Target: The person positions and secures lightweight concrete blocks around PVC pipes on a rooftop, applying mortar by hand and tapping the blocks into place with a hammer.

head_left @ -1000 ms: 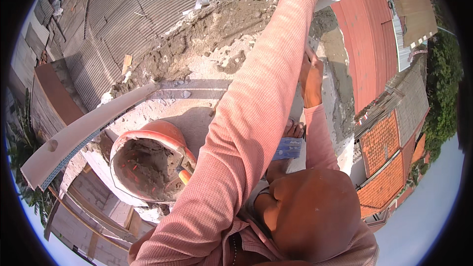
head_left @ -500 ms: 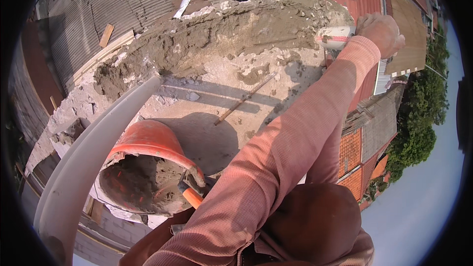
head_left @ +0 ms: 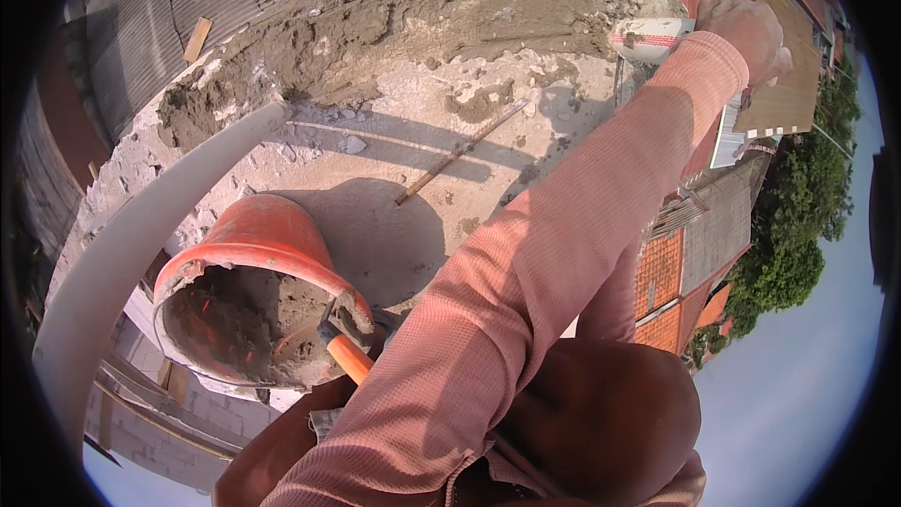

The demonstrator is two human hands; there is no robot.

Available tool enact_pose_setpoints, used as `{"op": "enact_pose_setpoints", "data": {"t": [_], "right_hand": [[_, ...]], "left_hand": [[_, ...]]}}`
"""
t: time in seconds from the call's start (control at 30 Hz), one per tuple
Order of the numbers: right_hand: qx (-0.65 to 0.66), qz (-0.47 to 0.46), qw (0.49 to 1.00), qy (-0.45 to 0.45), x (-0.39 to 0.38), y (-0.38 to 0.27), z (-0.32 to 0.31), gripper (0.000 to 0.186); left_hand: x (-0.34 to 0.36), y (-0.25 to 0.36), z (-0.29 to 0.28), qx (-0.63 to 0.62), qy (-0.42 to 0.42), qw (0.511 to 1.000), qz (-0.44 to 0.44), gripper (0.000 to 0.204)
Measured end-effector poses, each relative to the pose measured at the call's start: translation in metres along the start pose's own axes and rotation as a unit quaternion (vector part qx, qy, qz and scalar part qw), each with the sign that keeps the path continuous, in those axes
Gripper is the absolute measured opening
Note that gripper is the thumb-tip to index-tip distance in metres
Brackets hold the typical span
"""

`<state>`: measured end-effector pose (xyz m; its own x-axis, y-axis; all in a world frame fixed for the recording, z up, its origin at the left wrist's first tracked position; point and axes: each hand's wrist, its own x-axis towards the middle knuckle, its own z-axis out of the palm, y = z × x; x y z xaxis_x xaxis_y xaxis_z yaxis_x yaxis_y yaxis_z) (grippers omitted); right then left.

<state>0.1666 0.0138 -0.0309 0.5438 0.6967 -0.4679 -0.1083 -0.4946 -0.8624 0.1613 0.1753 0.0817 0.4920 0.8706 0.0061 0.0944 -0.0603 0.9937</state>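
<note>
The left hand (head_left: 744, 38) is curled at the upper right, knuckles up, with the white piece (head_left: 650, 38) reaching out from its near side. The grip looks closed on that piece, though the fingers' undersides are hidden. The piece is smooth and rounded, like a curved shell of plastic, with thin red lines and a smear of grey-brown on its face. It sits at the right end of the mortar (head_left: 394, 38), against its near edge. Its free, rounded end points left along the mortar, away from the hand; its long axis, as far as it shows, runs left to right, and the red lines follow it.

The right hand is hidden behind the left sleeve (head_left: 526, 253), so its grip cannot be told; only part of the right sleeve (head_left: 612, 305) shows. Both sleeves are pink, ribbed cloth.

The mortar is rough, lumpy and damp-looking, forming a long ridge on the pale, crumb-strewn slab (head_left: 366, 169). Nearer, a thin brown rod (head_left: 460, 152) lies slantwise on the slab. The round, orange-red bucket (head_left: 267, 230) stands at the lower left, its inside caked with mortar, and an orange-handled tool (head_left: 347, 357) leans at its rim. Beside it curves a smooth white pipe (head_left: 155, 216). Past the mortar spreads a grey corrugated roof (head_left: 216, 0).
</note>
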Motion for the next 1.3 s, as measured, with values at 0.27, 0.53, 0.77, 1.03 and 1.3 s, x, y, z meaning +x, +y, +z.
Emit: {"op": "enact_pose_setpoints", "data": {"t": [0.27, 0.53, 0.77, 1.03, 1.3], "right_hand": [[0.022, 0.027, 0.999, 0.009, -0.003, 0.014, -0.045, 0.022], [0.174, 0.128, 0.973, 0.084, -0.006, 0.029, -0.050, 0.027], [0.131, 0.200, 0.970, 0.056, -0.021, -0.003, -0.024, 0.025], [0.169, 0.213, 0.961, 0.049, -0.039, -0.011, -0.017, 0.028], [0.230, 0.226, 0.945, 0.057, -0.050, -0.015, -0.003, 0.028]], "left_hand": [[-0.008, 0.000, 0.010, 0.012, -0.045, 0.998, 0.031, 0.029], [-0.011, -0.004, 0.001, 0.015, -0.080, 0.996, 0.042, 0.028], [-0.012, -0.005, -0.014, 0.039, -0.095, 0.994, 0.041, 0.028], [-0.015, -0.002, -0.026, 0.041, -0.086, 0.995, 0.039, 0.029], [-0.016, -0.002, -0.035, 0.041, -0.082, 0.995, 0.042, 0.031]]}}
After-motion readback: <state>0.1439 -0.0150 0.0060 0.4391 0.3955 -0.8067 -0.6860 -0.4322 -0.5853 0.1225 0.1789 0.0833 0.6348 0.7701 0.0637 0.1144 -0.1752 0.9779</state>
